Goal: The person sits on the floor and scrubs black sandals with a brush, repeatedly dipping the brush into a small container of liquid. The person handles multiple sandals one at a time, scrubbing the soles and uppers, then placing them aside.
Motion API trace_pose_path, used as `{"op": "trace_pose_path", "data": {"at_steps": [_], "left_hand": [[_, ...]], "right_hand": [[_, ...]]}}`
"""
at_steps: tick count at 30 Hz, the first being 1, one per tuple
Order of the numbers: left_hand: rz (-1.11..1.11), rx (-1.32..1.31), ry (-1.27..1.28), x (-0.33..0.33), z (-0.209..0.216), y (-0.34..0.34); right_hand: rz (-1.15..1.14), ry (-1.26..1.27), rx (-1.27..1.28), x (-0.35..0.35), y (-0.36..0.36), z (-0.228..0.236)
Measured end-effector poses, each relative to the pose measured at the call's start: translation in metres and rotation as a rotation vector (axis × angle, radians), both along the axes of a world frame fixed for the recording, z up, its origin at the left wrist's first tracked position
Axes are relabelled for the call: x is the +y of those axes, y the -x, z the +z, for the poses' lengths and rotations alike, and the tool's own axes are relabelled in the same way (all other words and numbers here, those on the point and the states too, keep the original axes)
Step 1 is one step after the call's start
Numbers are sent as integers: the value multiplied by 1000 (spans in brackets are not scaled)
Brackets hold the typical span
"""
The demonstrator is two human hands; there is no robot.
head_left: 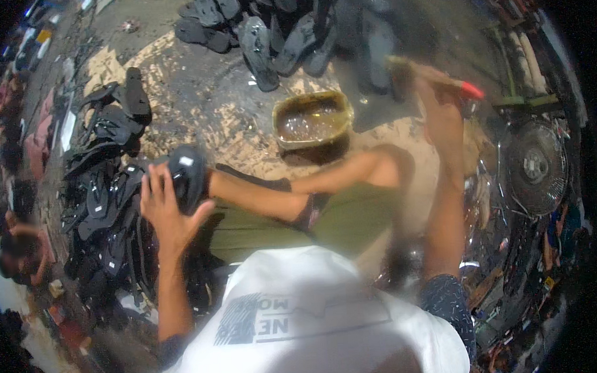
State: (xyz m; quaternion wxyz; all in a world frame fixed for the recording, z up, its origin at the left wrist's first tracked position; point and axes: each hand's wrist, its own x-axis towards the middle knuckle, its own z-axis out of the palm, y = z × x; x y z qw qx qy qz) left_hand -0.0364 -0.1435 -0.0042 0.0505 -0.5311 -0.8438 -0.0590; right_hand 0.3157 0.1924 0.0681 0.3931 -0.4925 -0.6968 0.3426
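My left hand (pixel 168 204) is spread, thumb stretched out. It lies against a dark flip-flop (pixel 187 170) with a small white label, at the edge of a heap of black flip-flops (pixel 99 188). My right hand (pixel 438 110) is raised at the right, somewhat blurred, with its fingers closed round a brush (pixel 450 81) that has a red handle end. The brush's bristle end points left, near a blurred dark sole (pixel 380 46). A yellowish tub (pixel 285 142) with wet, shiny contents stands between the hands, beyond my crossed legs.
More dark flip-flops (pixel 259 51) lie in a pile at the far middle. A round fan-like wire grille (pixel 534 166) stands at the right. Another person (pixel 25 248) sits at the far left edge. Stained board (pixel 208 104) covers the floor.
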Motion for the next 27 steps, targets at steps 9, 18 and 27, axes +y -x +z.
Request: {"op": "trace_pose_path", "data": {"at_steps": [9,18,27], "left_hand": [[172,-1330,-661,45,14,2],[-2,-2297,-1058,82,12,-92],[-39,-2165,-1071,93,36,-90]], "right_hand": [[6,252,757,-37,72,-21],[509,8,494,-126,175,-30],[587,-143,451,-125,167,-28]]}}
